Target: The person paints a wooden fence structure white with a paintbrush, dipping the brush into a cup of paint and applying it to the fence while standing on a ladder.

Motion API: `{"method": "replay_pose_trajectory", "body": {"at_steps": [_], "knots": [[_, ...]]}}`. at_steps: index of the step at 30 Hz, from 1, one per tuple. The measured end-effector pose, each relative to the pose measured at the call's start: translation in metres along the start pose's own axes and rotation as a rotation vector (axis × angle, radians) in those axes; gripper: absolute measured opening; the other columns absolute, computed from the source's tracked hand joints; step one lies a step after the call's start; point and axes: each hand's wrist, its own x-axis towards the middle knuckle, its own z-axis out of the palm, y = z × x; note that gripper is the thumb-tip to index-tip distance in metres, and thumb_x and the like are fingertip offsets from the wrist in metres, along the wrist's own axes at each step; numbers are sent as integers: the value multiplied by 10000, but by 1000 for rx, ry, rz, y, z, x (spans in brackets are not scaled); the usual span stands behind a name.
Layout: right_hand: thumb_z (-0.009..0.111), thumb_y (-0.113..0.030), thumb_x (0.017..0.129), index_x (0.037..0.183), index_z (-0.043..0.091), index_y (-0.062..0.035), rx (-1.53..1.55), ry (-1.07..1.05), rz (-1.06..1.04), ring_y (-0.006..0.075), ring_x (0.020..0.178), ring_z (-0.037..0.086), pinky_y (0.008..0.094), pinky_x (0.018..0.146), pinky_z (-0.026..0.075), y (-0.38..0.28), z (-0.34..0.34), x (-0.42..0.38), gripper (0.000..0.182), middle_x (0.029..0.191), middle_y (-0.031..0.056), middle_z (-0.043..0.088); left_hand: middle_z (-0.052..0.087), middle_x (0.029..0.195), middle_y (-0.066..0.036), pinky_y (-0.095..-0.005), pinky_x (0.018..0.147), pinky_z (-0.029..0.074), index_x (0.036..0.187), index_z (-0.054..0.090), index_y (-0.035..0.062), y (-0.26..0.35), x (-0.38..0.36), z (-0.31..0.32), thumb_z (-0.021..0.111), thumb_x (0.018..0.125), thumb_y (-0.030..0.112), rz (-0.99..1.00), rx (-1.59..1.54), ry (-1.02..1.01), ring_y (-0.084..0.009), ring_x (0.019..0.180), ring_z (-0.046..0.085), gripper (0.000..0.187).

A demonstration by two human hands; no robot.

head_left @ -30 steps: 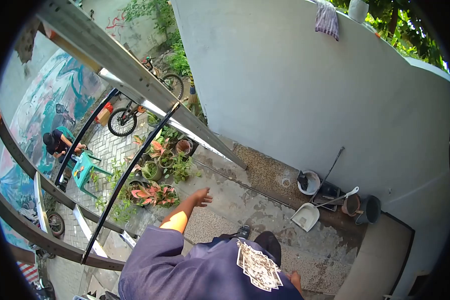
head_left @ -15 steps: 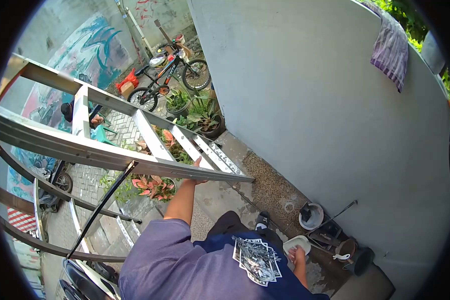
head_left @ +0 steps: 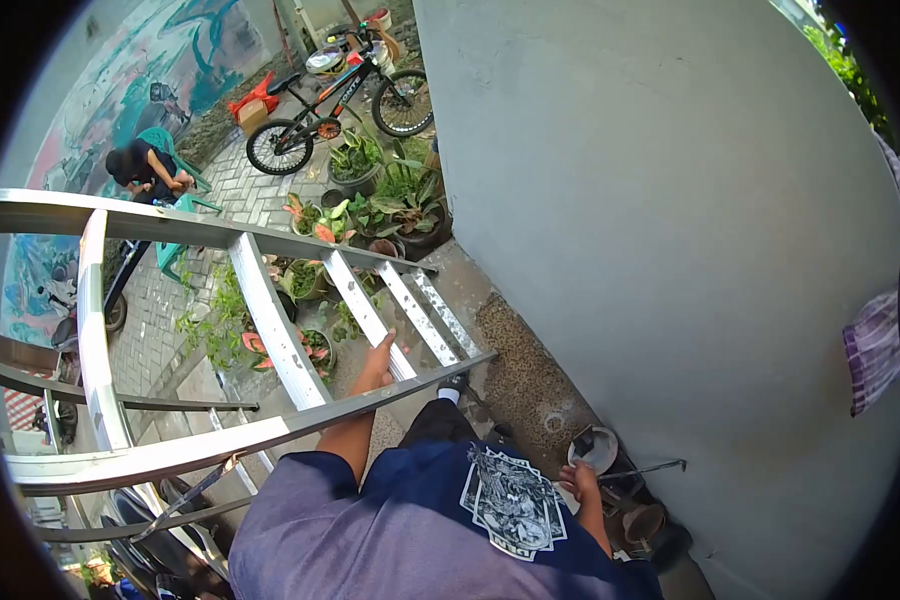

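Note:
An aluminium stepladder (head_left: 270,318) stretches tilted across the left side, its rungs facing up at me. My left hand (head_left: 378,364) grips it near its narrow end, with the arm passing under the lower rail and fingers up at a rung. My right hand (head_left: 577,482) hangs low at my right side, fingers loosely bent and apart, with nothing visible in them. Just beyond it, overlapped by the fingertips in this view, stands a pale bucket (head_left: 598,450) on the ground by the wall.
A grey wall (head_left: 670,220) rises on the right, with a purple striped cloth (head_left: 874,350) on it. Several potted plants (head_left: 355,165) line the wall's corner, with a bicycle (head_left: 330,115) behind. A person (head_left: 150,170) sits on a green chair (head_left: 175,150). Dark pots (head_left: 655,530) lie low right.
I have stepped forward, and the ladder has swung lower in view, still in my left hand. My right hand now overlaps the bucket; the white dish near it earlier is out of sight.

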Motion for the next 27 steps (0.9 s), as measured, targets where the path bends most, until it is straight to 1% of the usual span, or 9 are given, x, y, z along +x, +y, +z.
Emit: {"method": "replay_pose_trajectory", "body": {"at_steps": [3, 6, 8, 11, 14, 18, 20, 22, 27], "knots": [[579, -379, 1029, 1334, 522, -126, -290, -56, 137, 270, 1039, 689, 478, 833, 578, 3, 28, 1, 400, 1170, 95, 687, 679, 891, -145, -391, 593, 593, 1180, 566, -16, 1, -2, 9, 731, 969, 238, 30, 11, 40, -250, 712, 709, 369], [579, -370, 1030, 1329, 522, -131, -327, -71, 81, 261, 1008, 706, 452, 792, 591, -5, 43, -9, 388, 1133, 82, 698, 672, 861, -133, -378, 582, 587, 1139, 595, -32, 3, -4, 14, 760, 937, 196, 81, 39, 49, -242, 686, 700, 346], [585, -354, 1023, 1311, 543, -137, -211, -53, 97, 245, 966, 715, 429, 755, 601, 9, 39, 17, 363, 1105, 69, 706, 668, 840, -125, -372, 578, 584, 1106, 614, -40, 4, -1, 20, 777, 916, 170, 112, 54, 37, -238, 674, 696, 327], [599, -344, 1011, 1256, 584, -140, -59, -37, -39, 232, 934, 713, 439, 735, 603, 6, 30, 15, 319, 1062, 60, 710, 672, 800, -125, -367, 580, 577, 986, 648, -54, 1, 5, 21, 789, 853, 75, 139, 60, -10, -238, 650, 692, 233], [597, -339, 1009, 1260, 581, -142, -56, 30, -37, 233, 917, 709, 437, 734, 600, -7, 29, -11, 319, 1063, 60, 705, 680, 804, -133, -363, 579, 576, 982, 649, -53, 8, -2, 33, 774, 840, 52, 138, 81, 40, -242, 657, 696, 215], [582, -333, 1014, 1285, 564, -133, 19, 92, -81, 238, 941, 701, 440, 762, 599, 16, 14, -17, 338, 1086, 79, 698, 686, 794, -140, -375, 558, 566, 948, 653, -70, 8, 1, 37, 761, 826, 50, 138, 70, 12, -247, 632, 690, 202], [557, -331, 1028, 1325, 532, -128, 20, 94, -72, 245, 965, 696, 451, 785, 597, 35, 7, -15, 361, 1120, 90, 691, 703, 801, -142, -372, 535, 568, 965, 658, -68, 4, 16, 40, 743, 863, 104, 111, 54, 27, -243, 667, 723, 217], [527, -333, 1043, 1354, 503, -125, 25, 33, -10, 253, 994, 691, 452, 798, 598, 58, 0, -8, 375, 1165, 99, 680, 702, 803, -141, -381, 540, 570, 974, 656, -70, 2, 25, 39, 744, 863, 104, 98, 76, 30, -248, 670, 724, 225], [528, -363, 1049, 1358, 492, -123, -362, 17, -60, 253, 1043, 684, 461, 782, 580, 92, 4, -38, 393, 1184, 87, 671, 697, 793, -139, -413, 563, 575, 972, 643, -67, -8, 60, 41, 745, 867, 114, 186, 48, 3, -266, 674, 727, 232]]}}
